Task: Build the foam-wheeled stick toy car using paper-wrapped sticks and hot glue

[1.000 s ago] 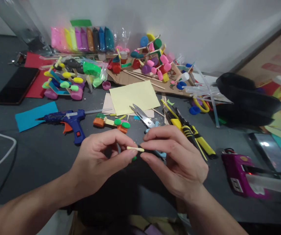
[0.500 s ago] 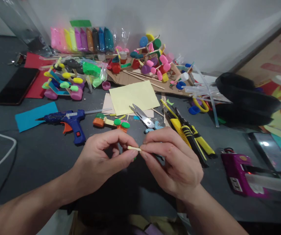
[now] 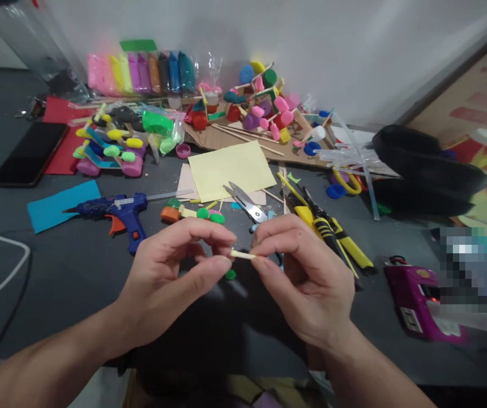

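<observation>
A short pale wooden stick (image 3: 243,255) is pinched at its right end between the thumb and fingers of my right hand (image 3: 307,277). My left hand (image 3: 171,277) is curved around the stick's other end, thumb and index finger apart, fingertips very close to it; whether they touch it I cannot tell. Below the stick lies a small green disc (image 3: 230,275) on the dark table. Just beyond my hands are scissors (image 3: 250,207) with blue handles, partly hidden by my right hand. A small model with orange and green round parts (image 3: 170,211) sits behind my left hand.
A blue glue gun (image 3: 128,218) lies left, by a blue sheet (image 3: 42,209) and a phone (image 3: 31,153). Yellow-black tools (image 3: 328,229) and a purple power strip (image 3: 409,294) are right. Yellow paper (image 3: 230,170), cardboard (image 3: 203,136) and colourful clay models (image 3: 264,107) fill the back.
My left fingers have loosened and drawn back from the stick, showing more of its length. My right hand has shifted slightly right with the stick. The green disc is more visible.
</observation>
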`<state>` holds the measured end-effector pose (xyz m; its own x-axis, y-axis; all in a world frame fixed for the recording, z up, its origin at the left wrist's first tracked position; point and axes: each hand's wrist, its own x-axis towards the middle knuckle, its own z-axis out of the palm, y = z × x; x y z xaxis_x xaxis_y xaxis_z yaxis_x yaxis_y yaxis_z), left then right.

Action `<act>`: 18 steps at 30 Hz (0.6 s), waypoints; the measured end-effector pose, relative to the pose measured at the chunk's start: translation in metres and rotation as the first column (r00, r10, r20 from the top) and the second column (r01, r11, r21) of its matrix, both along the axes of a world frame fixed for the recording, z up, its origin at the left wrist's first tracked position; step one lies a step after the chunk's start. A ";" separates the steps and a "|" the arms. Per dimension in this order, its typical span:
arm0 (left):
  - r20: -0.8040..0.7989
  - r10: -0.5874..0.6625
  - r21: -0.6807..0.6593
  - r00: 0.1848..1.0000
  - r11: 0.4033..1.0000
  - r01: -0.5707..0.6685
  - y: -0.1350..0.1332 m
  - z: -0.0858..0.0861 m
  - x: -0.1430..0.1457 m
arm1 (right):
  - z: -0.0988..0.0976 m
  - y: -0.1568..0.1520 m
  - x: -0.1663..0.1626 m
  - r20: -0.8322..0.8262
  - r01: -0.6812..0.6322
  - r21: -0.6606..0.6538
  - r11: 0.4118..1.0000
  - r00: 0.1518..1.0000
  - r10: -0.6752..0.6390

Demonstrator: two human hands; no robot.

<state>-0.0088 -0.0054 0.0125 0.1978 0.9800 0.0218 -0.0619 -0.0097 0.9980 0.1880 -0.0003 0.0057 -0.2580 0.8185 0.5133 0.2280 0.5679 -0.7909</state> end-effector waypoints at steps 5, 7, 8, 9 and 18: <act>-0.078 0.003 0.139 0.997 0.990 0.008 0.001 -0.003 0.002 | 0.002 0.000 -0.002 0.020 -0.005 -0.044 0.999 1.000 0.006; -0.112 0.005 0.195 0.994 0.981 0.017 0.001 -0.004 0.003 | 0.002 0.000 -0.003 0.031 0.001 -0.050 0.999 1.000 0.001; -0.123 0.002 0.213 0.992 0.977 0.024 0.002 -0.004 0.003 | 0.002 0.000 -0.003 0.033 0.002 -0.047 0.999 0.999 -0.001; -0.130 0.002 0.222 0.992 0.975 0.027 0.002 -0.004 0.003 | 0.002 0.000 -0.003 0.035 0.001 -0.044 0.999 0.999 0.000; -0.014 0.084 -0.095 0.996 0.992 -0.085 0.005 -0.002 0.006 | 0.000 0.002 0.004 -0.054 -0.016 -0.088 0.996 0.998 0.011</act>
<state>-0.0025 -0.0006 0.0101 0.1139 0.9907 -0.0746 -0.0554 0.0813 0.9951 0.1919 0.0015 0.0060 -0.2438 0.8579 0.4524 0.1771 0.4980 -0.8489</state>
